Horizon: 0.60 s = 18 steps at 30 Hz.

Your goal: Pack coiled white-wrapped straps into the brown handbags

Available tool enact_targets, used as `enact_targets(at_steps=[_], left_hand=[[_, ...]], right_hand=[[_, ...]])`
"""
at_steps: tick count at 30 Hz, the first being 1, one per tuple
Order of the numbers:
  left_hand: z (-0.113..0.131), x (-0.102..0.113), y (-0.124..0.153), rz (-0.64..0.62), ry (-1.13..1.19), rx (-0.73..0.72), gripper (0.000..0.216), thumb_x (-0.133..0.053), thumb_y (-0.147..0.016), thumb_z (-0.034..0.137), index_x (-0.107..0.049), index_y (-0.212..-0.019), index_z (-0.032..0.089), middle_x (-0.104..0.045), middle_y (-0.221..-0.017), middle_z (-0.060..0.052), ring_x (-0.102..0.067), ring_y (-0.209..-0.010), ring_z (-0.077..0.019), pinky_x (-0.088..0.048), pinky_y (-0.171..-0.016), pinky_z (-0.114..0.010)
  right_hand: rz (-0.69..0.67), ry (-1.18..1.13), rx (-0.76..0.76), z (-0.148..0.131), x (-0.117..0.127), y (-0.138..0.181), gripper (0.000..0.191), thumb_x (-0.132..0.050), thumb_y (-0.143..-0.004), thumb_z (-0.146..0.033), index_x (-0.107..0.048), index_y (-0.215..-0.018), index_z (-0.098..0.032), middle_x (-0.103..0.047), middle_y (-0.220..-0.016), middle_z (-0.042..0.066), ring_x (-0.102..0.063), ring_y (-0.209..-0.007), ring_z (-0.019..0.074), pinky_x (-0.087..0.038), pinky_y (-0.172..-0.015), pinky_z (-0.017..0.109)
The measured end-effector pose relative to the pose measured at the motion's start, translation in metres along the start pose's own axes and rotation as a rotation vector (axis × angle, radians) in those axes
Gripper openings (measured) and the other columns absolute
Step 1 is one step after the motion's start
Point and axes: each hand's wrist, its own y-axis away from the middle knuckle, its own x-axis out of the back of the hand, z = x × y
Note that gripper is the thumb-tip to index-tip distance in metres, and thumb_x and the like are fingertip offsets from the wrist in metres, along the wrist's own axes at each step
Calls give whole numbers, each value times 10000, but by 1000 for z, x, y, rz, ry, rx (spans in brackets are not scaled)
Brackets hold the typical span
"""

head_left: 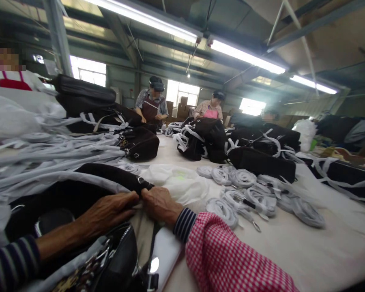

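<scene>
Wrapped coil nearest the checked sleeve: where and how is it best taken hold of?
Probably pinch the wrapped coil by its near rim, coming from above the near side: it lies flat on the table, and other coils crowd its right.

The bottom edge crops the black handbag (123,255) and striped left sleeve (13,261); the right hand (160,205) hides the tips of its fingers (147,196).

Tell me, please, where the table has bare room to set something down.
The widest bare patch of table lies right of the pink checked sleeve, nearer than the coiled straps. A narrower strip shows between the left-side black bag and the middle bag pile, beyond the white plastic sheet. Bags crowd the left hand and right hand.
</scene>
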Motion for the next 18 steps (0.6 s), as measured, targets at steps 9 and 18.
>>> enact_targets(at_steps=[9,18], left_hand=[[22,7,-10,-55,36,186,238,-554,-953,406,-643,-1103,245,-747,-889,-33,-730,-832,-264,-494,-709,-308],[5,-7,-12,-45,190,106,266,-592,-912,490,-728,-1024,290,-761,-1054,-7,-726,-954,-271,-559,-838,-298]], right_hand=[[47,-17,170,3,4,15,136,-492,-975,-183,-582,-1073,-154,-737,-871,61,-682,-689,204,-421,-547,295],[-8,-127,219,-1,9,26,106,-558,-932,-284,-603,-942,-189,-680,-807,19,-561,-644,161,-316,-515,271]])
